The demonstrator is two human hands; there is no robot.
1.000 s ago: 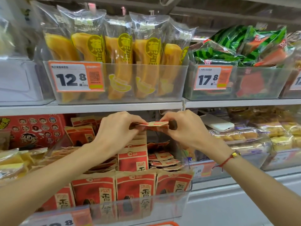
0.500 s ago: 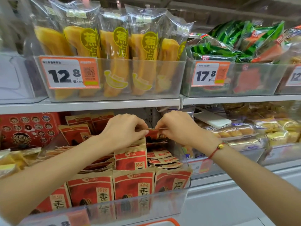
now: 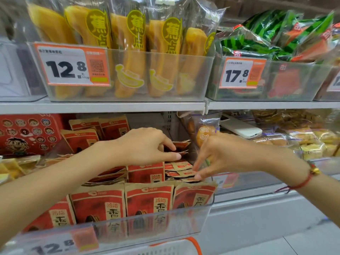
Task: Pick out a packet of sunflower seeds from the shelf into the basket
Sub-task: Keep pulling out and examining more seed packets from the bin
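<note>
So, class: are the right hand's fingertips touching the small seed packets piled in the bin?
Touching. The head view shows the right hand with fingertips pressed on the small seed packets.

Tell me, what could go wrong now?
The small packets lie in a loose heap under the right hand, so poking there might slide some out of place. The left hand only pinches a packet at its edge, so that grip might slip.
</note>
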